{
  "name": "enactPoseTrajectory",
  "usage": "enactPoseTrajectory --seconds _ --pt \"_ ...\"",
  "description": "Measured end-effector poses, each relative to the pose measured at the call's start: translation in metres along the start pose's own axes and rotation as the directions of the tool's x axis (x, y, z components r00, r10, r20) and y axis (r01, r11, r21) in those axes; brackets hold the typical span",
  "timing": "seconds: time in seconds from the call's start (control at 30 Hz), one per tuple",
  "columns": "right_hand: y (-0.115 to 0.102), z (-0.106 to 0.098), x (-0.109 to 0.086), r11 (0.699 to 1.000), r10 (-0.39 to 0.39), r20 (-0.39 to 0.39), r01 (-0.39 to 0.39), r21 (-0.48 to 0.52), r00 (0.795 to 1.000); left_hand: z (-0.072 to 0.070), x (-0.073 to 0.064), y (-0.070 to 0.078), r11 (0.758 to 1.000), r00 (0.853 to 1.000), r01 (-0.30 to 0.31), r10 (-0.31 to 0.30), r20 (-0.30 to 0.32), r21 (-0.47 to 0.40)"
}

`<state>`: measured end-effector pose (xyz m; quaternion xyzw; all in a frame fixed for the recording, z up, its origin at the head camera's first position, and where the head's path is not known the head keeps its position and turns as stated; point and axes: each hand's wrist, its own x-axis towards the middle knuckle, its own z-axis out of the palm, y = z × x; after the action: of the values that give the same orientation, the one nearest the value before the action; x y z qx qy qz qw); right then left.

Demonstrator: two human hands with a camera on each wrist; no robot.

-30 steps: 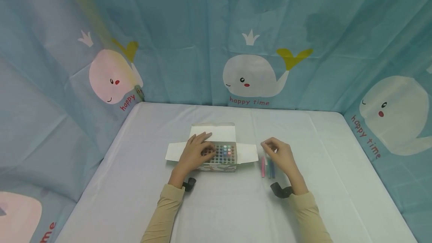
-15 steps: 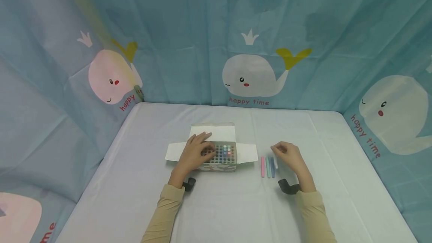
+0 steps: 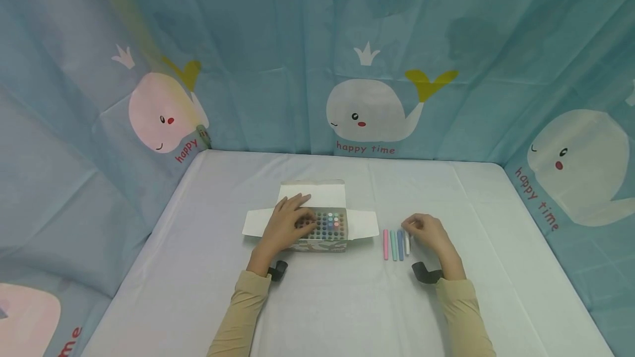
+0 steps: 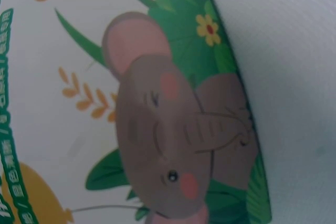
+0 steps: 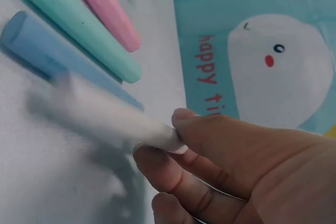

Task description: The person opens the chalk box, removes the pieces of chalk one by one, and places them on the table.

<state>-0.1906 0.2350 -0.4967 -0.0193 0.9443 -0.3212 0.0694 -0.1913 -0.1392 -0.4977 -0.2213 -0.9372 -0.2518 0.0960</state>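
My right hand (image 3: 430, 233) pinches a white chalk stick (image 5: 113, 114) by one end between thumb and fingers, the stick slanting low over the tablecloth. A blue chalk (image 5: 58, 51) lies right beside it, then a green chalk (image 5: 79, 24) and a pink chalk (image 5: 107, 11), in a row. My left hand (image 3: 284, 226) rests over the left part of an opened cardboard box (image 3: 324, 245), thumb and forefinger spread apart above its rows of chalk ends. In the left wrist view only the box's printed elephant side (image 4: 157, 129) shows, with no fingers.
The box's white flaps stand spread: a left flap (image 3: 258, 223), a right flap (image 3: 363, 225) and a back lid (image 3: 324, 194). A white cloth (image 3: 347, 302) covers the table. Blue whale-print curtains (image 3: 278, 98) hang around its back and sides.
My right hand has moved right, past the blue chalk, and then slightly down, bringing the white chalk to the right end of the row. The left hand has stayed on the box.
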Motion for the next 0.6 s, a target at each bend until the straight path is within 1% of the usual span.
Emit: enactPoseTrajectory --seconds 0.23,0.6 --pt "0.0044 0.0033 0.0012 1.000 -0.019 0.026 0.020 -0.021 0.999 -0.0016 -0.0003 0.0014 1.000 1.000 -0.007 0.007 0.000 0.005" --pt "0.0052 0.0056 0.0004 1.000 -0.021 0.050 0.021 -0.003 0.999 -0.0005 0.0003 0.0000 1.000 1.000 -0.012 0.012 0.000 0.001"
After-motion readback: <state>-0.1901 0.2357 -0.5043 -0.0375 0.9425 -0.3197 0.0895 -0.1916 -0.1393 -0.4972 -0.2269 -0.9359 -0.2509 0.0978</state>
